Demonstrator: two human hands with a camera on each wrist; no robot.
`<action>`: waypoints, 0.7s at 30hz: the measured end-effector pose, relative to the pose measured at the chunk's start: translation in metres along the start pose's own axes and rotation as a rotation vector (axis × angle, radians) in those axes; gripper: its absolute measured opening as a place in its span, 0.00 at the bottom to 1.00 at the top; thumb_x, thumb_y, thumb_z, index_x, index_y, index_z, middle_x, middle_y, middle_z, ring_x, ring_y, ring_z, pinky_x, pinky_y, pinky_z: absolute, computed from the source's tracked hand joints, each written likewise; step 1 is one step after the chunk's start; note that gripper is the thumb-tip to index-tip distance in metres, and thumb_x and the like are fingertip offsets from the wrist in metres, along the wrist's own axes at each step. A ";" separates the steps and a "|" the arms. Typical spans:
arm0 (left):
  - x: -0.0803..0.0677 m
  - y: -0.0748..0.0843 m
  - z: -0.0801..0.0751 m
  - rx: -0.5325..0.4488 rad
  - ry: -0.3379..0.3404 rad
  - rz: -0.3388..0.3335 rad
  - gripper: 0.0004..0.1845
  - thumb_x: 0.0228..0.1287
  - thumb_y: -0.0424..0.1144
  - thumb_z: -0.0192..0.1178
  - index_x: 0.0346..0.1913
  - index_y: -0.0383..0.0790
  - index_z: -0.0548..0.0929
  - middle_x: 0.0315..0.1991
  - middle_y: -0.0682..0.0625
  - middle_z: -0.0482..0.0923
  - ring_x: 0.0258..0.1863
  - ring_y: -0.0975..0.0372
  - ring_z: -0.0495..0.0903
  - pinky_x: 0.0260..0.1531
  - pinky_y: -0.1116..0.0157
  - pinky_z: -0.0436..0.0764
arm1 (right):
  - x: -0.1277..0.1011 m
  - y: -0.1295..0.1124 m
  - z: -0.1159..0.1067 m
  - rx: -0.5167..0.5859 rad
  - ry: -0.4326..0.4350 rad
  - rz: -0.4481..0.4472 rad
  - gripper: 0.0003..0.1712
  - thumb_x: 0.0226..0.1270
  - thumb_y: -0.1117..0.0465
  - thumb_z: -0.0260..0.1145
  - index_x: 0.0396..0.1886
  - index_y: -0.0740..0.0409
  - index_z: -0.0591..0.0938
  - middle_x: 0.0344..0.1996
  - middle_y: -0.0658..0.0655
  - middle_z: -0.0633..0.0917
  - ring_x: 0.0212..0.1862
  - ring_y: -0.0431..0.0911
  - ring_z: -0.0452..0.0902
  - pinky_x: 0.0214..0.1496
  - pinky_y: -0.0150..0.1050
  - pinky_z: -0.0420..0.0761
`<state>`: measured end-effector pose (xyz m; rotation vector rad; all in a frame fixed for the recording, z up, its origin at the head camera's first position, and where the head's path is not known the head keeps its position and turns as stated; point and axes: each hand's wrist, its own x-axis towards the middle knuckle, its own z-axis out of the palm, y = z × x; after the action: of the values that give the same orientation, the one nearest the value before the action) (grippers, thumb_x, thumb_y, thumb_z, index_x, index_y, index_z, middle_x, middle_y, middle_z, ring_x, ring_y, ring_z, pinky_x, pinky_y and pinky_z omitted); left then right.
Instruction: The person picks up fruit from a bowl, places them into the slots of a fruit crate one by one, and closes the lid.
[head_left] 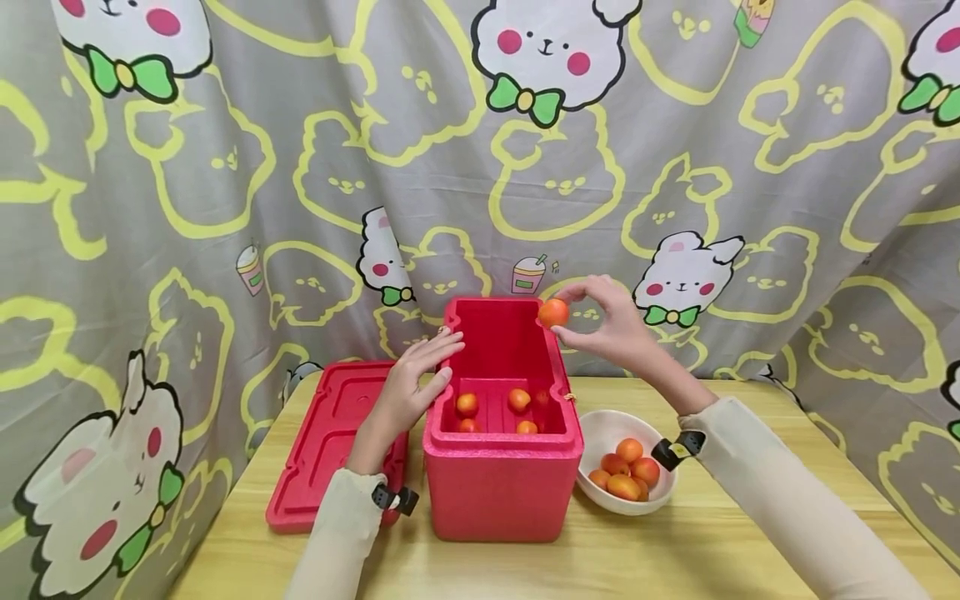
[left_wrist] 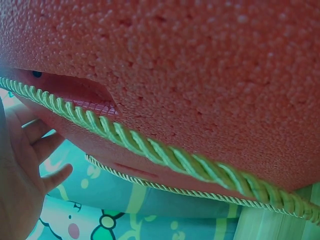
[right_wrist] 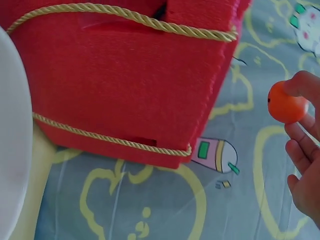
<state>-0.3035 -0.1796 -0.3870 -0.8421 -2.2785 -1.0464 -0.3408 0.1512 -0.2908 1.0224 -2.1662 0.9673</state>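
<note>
A red foam box (head_left: 501,467) stands open on the wooden table, with several small orange fruits (head_left: 467,405) on its floor. My right hand (head_left: 607,323) pinches one orange fruit (head_left: 553,312) between thumb and fingertips above the box's far right corner; the right wrist view shows that fruit (right_wrist: 286,103) beside the box wall (right_wrist: 125,85). My left hand (head_left: 411,385) rests with straight fingers against the box's left rim. The left wrist view is filled by the box side (left_wrist: 200,75) and its yellow-green rope (left_wrist: 165,152), with my left hand (left_wrist: 22,170) at the lower left.
The red lid (head_left: 322,442) lies flat on the table left of the box. A white bowl (head_left: 592,429) holding several orange fruits (head_left: 628,450) sits right of the box. A cartoon-print curtain (head_left: 300,167) hangs close behind the table (head_left: 675,550).
</note>
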 end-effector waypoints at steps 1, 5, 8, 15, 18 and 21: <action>0.000 0.000 0.000 -0.001 0.000 -0.002 0.26 0.70 0.46 0.57 0.69 0.45 0.78 0.72 0.50 0.73 0.77 0.54 0.66 0.75 0.39 0.61 | 0.002 -0.001 0.002 -0.004 -0.013 -0.017 0.23 0.49 0.63 0.81 0.47 0.55 0.84 0.46 0.53 0.86 0.49 0.48 0.76 0.53 0.45 0.74; 0.000 -0.001 0.001 -0.001 -0.002 -0.006 0.26 0.70 0.46 0.57 0.70 0.46 0.78 0.73 0.51 0.73 0.77 0.55 0.65 0.75 0.39 0.61 | 0.007 -0.003 0.009 -0.006 -0.059 -0.071 0.24 0.48 0.64 0.81 0.47 0.57 0.84 0.46 0.55 0.87 0.49 0.47 0.77 0.57 0.52 0.71; 0.000 -0.001 0.001 0.000 -0.004 -0.002 0.26 0.70 0.45 0.57 0.69 0.45 0.78 0.73 0.51 0.73 0.77 0.54 0.65 0.75 0.39 0.61 | 0.010 -0.005 0.013 -0.006 -0.090 -0.087 0.25 0.47 0.65 0.81 0.47 0.57 0.84 0.45 0.56 0.86 0.49 0.49 0.77 0.59 0.56 0.68; 0.001 0.000 0.000 -0.001 0.004 0.007 0.26 0.69 0.45 0.57 0.68 0.42 0.78 0.72 0.49 0.74 0.76 0.53 0.66 0.75 0.39 0.61 | 0.015 -0.008 0.022 -0.047 -0.155 -0.136 0.23 0.47 0.63 0.81 0.45 0.57 0.83 0.43 0.55 0.86 0.52 0.50 0.75 0.59 0.55 0.68; 0.001 0.000 0.000 -0.002 0.002 0.006 0.26 0.69 0.44 0.57 0.68 0.41 0.79 0.72 0.49 0.74 0.76 0.52 0.66 0.75 0.39 0.61 | 0.015 -0.009 0.026 -0.072 -0.189 -0.131 0.22 0.48 0.62 0.81 0.44 0.56 0.83 0.42 0.54 0.85 0.52 0.48 0.74 0.57 0.53 0.67; 0.001 0.000 0.000 -0.002 -0.001 0.005 0.26 0.69 0.44 0.57 0.68 0.42 0.78 0.72 0.49 0.74 0.76 0.52 0.66 0.75 0.39 0.61 | 0.016 -0.011 0.030 -0.103 -0.231 -0.131 0.22 0.48 0.62 0.81 0.44 0.56 0.82 0.40 0.53 0.85 0.50 0.47 0.74 0.56 0.52 0.66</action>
<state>-0.3041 -0.1793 -0.3867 -0.8482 -2.2752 -1.0470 -0.3459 0.1162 -0.2931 1.2608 -2.2727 0.6991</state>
